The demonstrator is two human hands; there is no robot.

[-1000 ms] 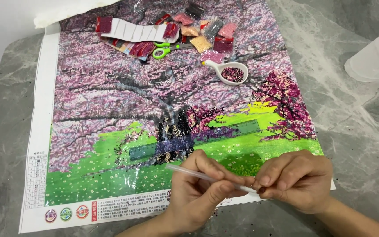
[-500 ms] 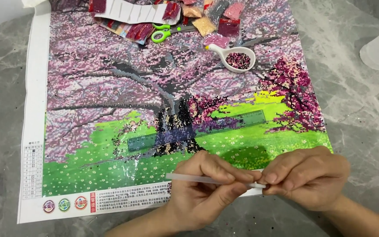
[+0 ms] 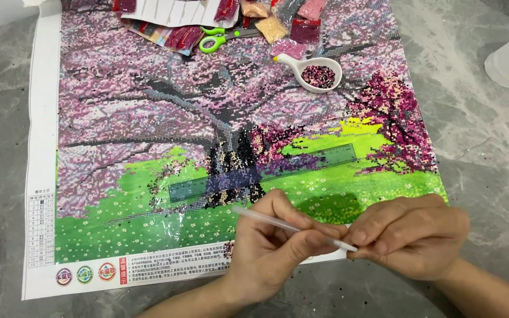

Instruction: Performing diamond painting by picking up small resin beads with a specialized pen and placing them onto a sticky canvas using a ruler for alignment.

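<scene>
Head view: left hand [image 3: 269, 247] fingers grip white pen [image 3: 293, 228]; right hand [image 3: 410, 235] fingers apparently pinch its tip.

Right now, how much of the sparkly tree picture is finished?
Done: beads cover the dark trunk middle and the pink bush on the canvas. In hand: the left hand holds a white pen while the right hand pinches its tip. Left: most blossoms and grass look bare print; beads wait in the white scoop tray.
</scene>
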